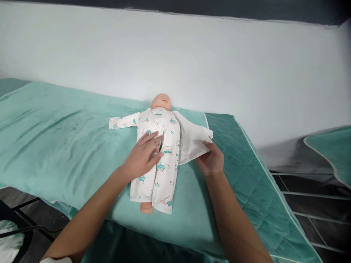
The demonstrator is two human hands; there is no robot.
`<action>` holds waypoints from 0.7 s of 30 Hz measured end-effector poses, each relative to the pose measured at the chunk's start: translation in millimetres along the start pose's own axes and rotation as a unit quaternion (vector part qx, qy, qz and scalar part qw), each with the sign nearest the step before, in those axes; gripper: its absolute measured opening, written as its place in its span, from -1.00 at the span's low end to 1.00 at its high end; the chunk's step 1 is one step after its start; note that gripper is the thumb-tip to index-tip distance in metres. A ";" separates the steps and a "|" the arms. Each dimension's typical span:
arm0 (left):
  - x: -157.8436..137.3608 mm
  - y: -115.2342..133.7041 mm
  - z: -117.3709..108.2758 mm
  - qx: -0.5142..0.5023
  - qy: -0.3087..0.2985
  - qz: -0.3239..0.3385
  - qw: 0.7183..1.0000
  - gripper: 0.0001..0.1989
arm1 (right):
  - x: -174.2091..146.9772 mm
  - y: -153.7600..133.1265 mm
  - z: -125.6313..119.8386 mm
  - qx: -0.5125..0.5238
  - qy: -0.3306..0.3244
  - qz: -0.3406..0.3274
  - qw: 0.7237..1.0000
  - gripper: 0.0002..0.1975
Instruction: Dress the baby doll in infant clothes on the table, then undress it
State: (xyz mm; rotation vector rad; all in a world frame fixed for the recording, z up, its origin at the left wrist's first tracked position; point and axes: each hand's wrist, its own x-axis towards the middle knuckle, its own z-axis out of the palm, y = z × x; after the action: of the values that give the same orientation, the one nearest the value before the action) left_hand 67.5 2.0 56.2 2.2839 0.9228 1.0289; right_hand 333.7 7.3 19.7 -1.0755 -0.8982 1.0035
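A baby doll (pixel 161 100) lies on its back on the bed, its head toward the wall. It wears a white baby romper (pixel 166 175) printed with small teal and orange figures, and a bare foot (pixel 146 208) shows below one leg. My left hand (pixel 145 153) rests on the front of the romper, fingers stretched and apart, beside a small snap. On the other side, my right hand (pixel 211 159) grips the edge of a plain white flap of the romper (pixel 193 140), pulled out to the right, thumb on top. The doll's arm on that side is not visible.
A smooth light-teal cover (pixel 68 138) spreads over the bed, with a darker quilted layer (pixel 246 190) along the right. White wall (pixel 175 54) rises behind. Metal bars (pixel 315 196) and another teal pad (pixel 334 153) are at right; a black metal frame (pixel 27 219) is at lower left.
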 end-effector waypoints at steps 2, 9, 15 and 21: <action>-2.1 0.1 0.7 -0.021 -0.002 0.003 1.000 -0.89 | -6.3 -13.2 13.7 -0.050 -0.052 -0.037 0.997 -0.79; 17.1 -19.7 -17.3 -0.181 0.165 -0.117 0.962 -0.88 | -24.5 -43.4 57.6 -0.111 -0.289 -0.066 0.949 -0.85; 76.1 -54.3 -20.2 -0.055 0.192 -0.144 0.969 -0.82 | 34.9 -42.1 78.7 -0.185 -0.040 -0.095 0.977 -0.87; 147.1 -78.8 -11.4 -0.019 0.111 -0.190 0.975 -0.87 | 99.4 -25.0 117.0 -0.434 0.025 -0.079 0.897 -0.76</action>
State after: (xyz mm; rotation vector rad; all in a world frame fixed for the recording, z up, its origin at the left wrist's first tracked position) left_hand 100.8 163.9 81.2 1.8834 1.3534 1.1262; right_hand 259.0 129.0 81.3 -1.7204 -1.4204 0.4037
